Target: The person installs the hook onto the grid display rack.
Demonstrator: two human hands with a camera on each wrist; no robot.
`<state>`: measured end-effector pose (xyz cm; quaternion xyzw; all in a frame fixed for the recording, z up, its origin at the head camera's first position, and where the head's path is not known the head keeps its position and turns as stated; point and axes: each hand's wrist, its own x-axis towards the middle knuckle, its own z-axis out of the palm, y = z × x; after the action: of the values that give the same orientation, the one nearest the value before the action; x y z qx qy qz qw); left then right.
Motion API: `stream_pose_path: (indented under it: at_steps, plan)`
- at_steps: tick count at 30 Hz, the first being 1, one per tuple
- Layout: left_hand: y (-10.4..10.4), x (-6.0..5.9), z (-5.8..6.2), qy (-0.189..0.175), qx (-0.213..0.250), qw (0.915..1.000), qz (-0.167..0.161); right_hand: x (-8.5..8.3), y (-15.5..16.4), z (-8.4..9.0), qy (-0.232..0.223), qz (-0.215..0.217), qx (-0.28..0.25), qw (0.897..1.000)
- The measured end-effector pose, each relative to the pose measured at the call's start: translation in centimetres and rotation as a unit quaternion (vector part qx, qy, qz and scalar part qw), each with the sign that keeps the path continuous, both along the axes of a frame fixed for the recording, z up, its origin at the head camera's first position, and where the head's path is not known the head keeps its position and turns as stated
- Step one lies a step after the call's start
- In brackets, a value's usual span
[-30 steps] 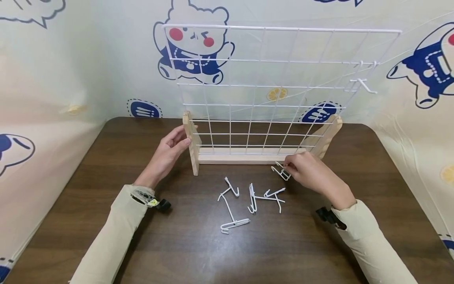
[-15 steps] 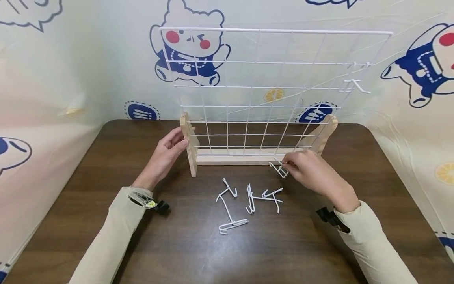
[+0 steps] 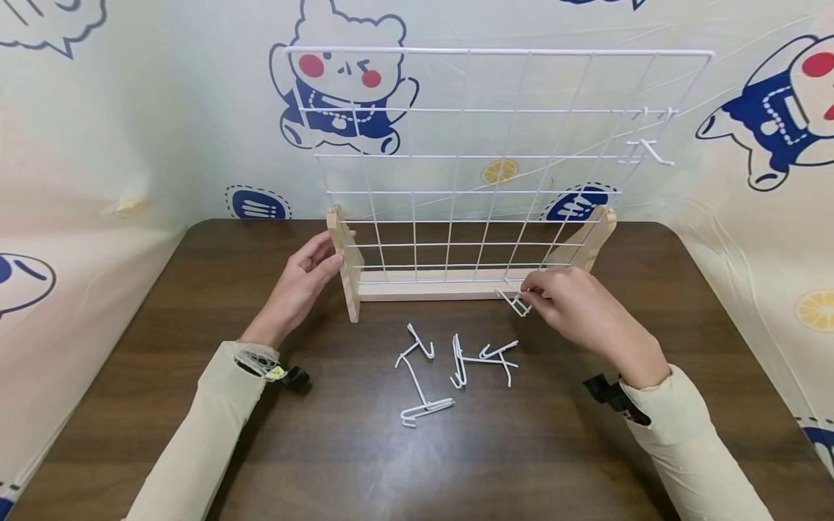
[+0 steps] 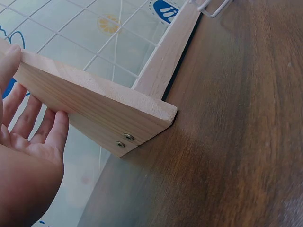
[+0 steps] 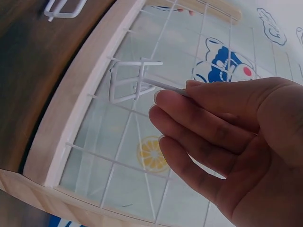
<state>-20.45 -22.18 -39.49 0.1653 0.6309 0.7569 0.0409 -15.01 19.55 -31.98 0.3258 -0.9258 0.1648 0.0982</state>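
A white wire grid panel (image 3: 482, 155) stands upright in a wooden base (image 3: 430, 284) on the dark table (image 3: 352, 456). My left hand (image 3: 306, 278) grips the base's left wooden foot (image 4: 94, 111), fingers behind it and thumb on top. My right hand (image 3: 567, 304) pinches a white wire hook (image 3: 515, 302) just above the table in front of the base's right end; in the right wrist view the hook (image 5: 130, 80) is held close to the grid wires. One hook (image 3: 648, 148) hangs on the grid at the upper right.
Several loose white hooks (image 3: 456, 365) lie on the table in front of the base. Cartoon-printed sheeting (image 3: 98, 145) walls in the table at the back and both sides. Black wrist camera mounts (image 3: 293, 376) sit at both sleeves.
My right hand has lifted the hook slightly up and toward the base's right end. My left hand has kept its hold on the left foot.
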Motion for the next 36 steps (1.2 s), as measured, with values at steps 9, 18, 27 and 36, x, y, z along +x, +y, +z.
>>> stream_pose_path:
  at_steps: [9, 18, 27, 36]
  plan:
    - [0.0, 0.0, -0.3, -0.005, 0.004, 1.0000, -0.002, 0.6, 0.1, 0.9, 0.022, -0.011, -0.017, 1.000]
    - [0.0, 0.0, -0.3, -0.009, -0.009, 0.9999, -0.003, 1.2, 0.1, 1.2, 0.072, -0.004, -0.046, 0.996]
    - [0.0, -0.2, 0.0, -0.009, -0.011, 0.9999, -0.003, 1.8, -0.1, 1.7, 0.115, 0.001, -0.085, 0.990]
    - [0.1, -0.2, 0.1, -0.016, -0.012, 0.9998, 0.001, 2.0, -0.3, 2.6, 0.159, 0.030, -0.112, 0.980]
